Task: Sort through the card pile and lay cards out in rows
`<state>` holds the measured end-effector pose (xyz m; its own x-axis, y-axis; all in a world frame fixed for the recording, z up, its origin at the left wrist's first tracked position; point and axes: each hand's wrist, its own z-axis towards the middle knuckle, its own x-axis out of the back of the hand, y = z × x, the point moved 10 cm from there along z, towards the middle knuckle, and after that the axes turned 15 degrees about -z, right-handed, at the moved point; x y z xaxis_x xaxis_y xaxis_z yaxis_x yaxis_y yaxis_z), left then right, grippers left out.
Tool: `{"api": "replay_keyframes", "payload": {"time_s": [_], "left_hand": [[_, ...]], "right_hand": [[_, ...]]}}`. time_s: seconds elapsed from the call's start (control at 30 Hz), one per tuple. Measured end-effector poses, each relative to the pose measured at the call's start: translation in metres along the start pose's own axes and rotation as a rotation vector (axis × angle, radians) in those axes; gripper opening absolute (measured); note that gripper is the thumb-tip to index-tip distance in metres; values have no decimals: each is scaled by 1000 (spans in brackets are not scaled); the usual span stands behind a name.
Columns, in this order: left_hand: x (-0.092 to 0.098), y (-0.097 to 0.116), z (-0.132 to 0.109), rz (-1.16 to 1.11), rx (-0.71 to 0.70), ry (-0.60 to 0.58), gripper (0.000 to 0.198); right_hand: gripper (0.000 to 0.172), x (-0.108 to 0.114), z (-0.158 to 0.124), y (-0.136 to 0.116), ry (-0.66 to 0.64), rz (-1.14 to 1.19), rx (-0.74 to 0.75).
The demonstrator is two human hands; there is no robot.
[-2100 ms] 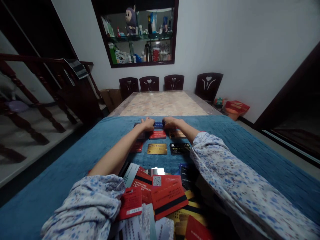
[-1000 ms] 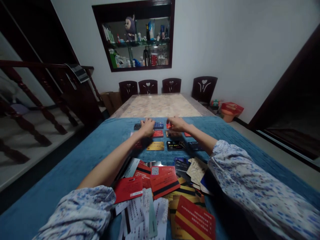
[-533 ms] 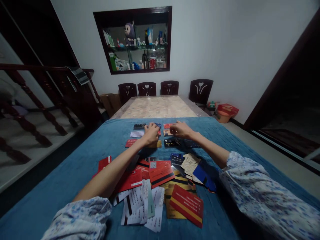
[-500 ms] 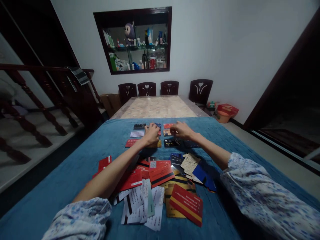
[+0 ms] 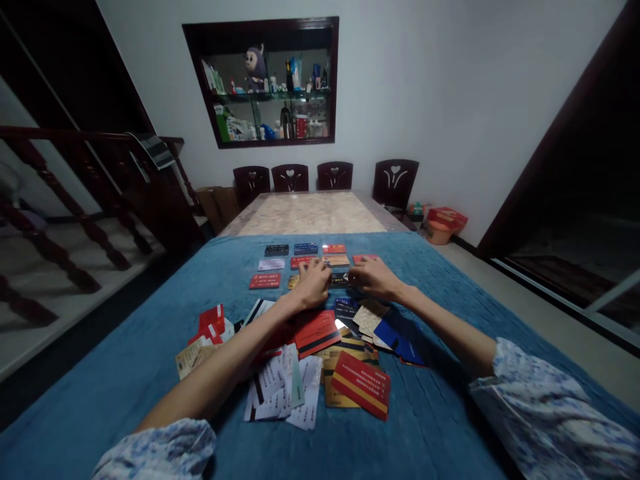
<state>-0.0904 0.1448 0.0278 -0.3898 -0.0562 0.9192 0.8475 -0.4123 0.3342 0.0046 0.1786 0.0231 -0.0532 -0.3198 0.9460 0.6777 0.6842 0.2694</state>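
Observation:
In the head view, a black card (image 5: 340,280) lies flat between my two hands. My left hand (image 5: 311,285) has curled fingers at its left edge and partly covers a gold card (image 5: 293,282). From the other side, my right hand (image 5: 375,276) meets the black card's right edge with bent, closed fingers. Just beyond are an orange card (image 5: 336,261) and a red card (image 5: 301,263). A further red card (image 5: 365,258) shows past my right fingers. The exact fingertip contact is small and partly hidden.
Loose cards overlap nearer me: white cards (image 5: 270,387), a red-and-gold card (image 5: 362,385), blue cards (image 5: 397,341) and beige cards (image 5: 369,316). More cards form rows at the far side of the blue cloth (image 5: 430,427). Chairs (image 5: 335,176) stand behind the table.
Both hands have come slightly nearer, from the middle row to the black card's sides. A red card at the right of the middle row is now uncovered. The view has shifted a little.

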Motion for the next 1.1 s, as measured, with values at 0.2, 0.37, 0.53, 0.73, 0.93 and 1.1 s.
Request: {"api": "replay_keyframes", "payload": {"time_s": [0.2, 0.37, 0.53, 0.73, 0.93, 1.1], "left_hand": [[-4, 14, -13, -27, -56, 39, 15], [1, 25, -30, -57, -67, 57, 17], [12, 34, -51, -93, -68, 70, 17], [17, 32, -78, -90, -37, 73, 15], [19, 29, -106, -61, -17, 76, 14], [18, 28, -123, -76, -35, 78, 12]], "right_hand": [[16, 4, -26, -4, 62, 46, 1], [16, 14, -40, -22, 130, 73, 28], [14, 25, -48, -47, 166, 107, 61], [21, 39, -54, -74, 236, 181, 122], [27, 40, -59, -93, 281, 222, 195], [30, 39, -64, -102, 264, 244, 236]]}}
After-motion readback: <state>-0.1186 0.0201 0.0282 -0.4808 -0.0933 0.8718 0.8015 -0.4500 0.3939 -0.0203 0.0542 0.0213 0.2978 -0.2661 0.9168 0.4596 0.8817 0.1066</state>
